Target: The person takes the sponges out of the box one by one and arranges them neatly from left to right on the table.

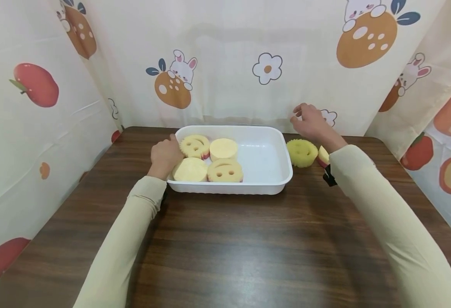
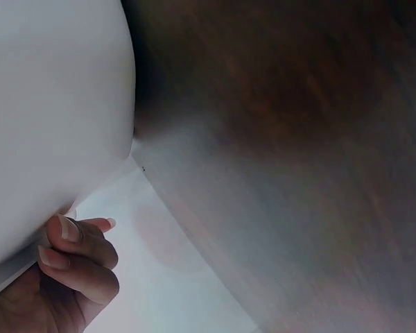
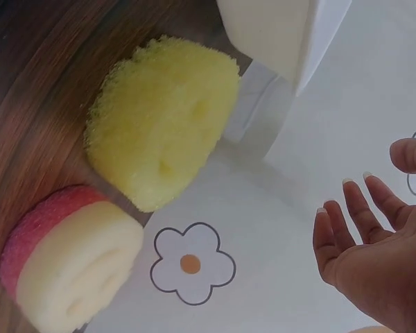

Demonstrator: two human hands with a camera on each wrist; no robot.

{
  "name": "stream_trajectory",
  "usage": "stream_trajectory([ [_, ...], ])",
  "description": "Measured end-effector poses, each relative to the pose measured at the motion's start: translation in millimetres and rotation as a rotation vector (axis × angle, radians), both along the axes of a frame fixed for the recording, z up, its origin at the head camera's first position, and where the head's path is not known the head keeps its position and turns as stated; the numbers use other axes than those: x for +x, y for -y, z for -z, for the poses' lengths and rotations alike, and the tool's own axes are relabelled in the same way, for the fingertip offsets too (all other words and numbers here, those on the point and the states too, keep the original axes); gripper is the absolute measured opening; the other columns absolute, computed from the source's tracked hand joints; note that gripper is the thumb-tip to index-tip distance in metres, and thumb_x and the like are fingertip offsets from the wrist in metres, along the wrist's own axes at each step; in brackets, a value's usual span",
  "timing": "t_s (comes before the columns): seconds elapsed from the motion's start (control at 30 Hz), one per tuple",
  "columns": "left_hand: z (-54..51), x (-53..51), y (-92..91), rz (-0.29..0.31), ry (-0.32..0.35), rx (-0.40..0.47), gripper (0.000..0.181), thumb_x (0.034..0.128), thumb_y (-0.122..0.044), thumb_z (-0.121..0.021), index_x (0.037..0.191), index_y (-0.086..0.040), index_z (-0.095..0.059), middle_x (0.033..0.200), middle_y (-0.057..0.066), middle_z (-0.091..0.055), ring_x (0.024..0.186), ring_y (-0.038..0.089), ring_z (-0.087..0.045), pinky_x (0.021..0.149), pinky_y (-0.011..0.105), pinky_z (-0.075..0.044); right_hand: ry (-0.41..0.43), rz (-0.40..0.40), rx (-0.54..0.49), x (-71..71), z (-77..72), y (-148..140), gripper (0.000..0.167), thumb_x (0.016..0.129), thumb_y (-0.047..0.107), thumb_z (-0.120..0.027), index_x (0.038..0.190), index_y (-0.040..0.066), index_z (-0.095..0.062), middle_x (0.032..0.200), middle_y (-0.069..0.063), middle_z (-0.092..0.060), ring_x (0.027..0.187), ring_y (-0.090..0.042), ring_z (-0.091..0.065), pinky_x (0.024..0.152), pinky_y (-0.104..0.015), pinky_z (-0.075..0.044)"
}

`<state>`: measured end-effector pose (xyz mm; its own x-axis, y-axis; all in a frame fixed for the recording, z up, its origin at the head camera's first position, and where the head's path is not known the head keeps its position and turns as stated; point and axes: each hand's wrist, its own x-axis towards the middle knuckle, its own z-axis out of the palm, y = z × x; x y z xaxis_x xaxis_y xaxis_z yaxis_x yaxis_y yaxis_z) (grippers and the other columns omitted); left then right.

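Note:
A white rectangular tray (image 1: 265, 185) stands on the dark wooden table. Inside its left half lie several round sponges, among them a smiley-face sponge (image 1: 225, 171) and a plain cream one (image 1: 190, 170). My left hand (image 1: 166, 155) grips the tray's left rim; in the left wrist view its curled fingers (image 2: 83, 267) lie against that edge. Raised behind a yellow smiley sponge (image 1: 302, 152), my right hand (image 1: 311, 122) holds nothing, its fingers loosely bent. Beside the yellow sponge is a red-and-cream sponge (image 3: 83, 260), partly hidden by the right forearm in the head view.
A patterned curtain (image 1: 225, 85) with fruit, rabbits and flowers hangs right behind the table's back edge and along both sides. The brown tabletop (image 1: 240, 244) extends in front of the tray between my forearms.

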<state>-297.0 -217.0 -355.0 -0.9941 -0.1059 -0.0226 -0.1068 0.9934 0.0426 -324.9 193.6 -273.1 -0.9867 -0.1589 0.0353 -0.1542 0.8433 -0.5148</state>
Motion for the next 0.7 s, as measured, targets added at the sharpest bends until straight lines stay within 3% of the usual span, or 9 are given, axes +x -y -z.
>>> stream_trajectory([
  [0.1,-0.2,0.4,0.0,-0.003,0.004,-0.001,0.068,0.0954,-0.033,-0.049,0.147,0.007,-0.029,0.113,0.027,-0.065,0.092,0.037,-0.067,0.074,0.049,-0.055,0.003,0.002,0.0,-1.3,0.1,4,0.058,0.103,0.037,-0.033,0.146,-0.003,-0.034,0.15,-0.025,-0.037,0.138,-0.046,-0.035,0.111,-0.076,-0.012],
  [0.17,0.0,0.3,0.1,-0.004,0.003,0.002,0.068,0.0953,-0.033,-0.05,0.146,0.007,-0.029,0.112,0.026,-0.065,0.091,0.037,-0.067,0.074,0.049,-0.056,0.003,-0.005,-0.005,-2.0,0.2,6,0.058,0.103,0.036,-0.033,0.146,-0.003,-0.034,0.15,-0.025,-0.037,0.139,-0.046,-0.034,0.112,-0.076,-0.012],
  [0.33,0.9,-0.3,-1.5,0.0,-0.011,0.014,0.067,0.0938,-0.033,-0.052,0.144,0.007,-0.032,0.11,0.026,-0.066,0.091,0.037,-0.068,0.076,0.049,-0.056,0.006,-0.031,-0.019,-3.3,-0.3,11,0.056,0.104,0.035,-0.034,0.144,-0.004,-0.035,0.149,-0.026,-0.038,0.135,-0.043,-0.04,0.11,-0.06,-0.036],
  [0.7,1.4,-3.5,-0.9,-0.004,-0.001,-0.005,0.068,0.0953,-0.032,-0.048,0.148,0.006,-0.028,0.113,0.025,-0.066,0.092,0.036,-0.068,0.074,0.047,-0.056,0.01,-0.055,-0.015,-10.3,-3.2,21,0.056,0.104,0.036,-0.036,0.143,-0.003,-0.037,0.147,-0.026,-0.039,0.131,-0.04,-0.044,0.108,-0.056,-0.039],
])
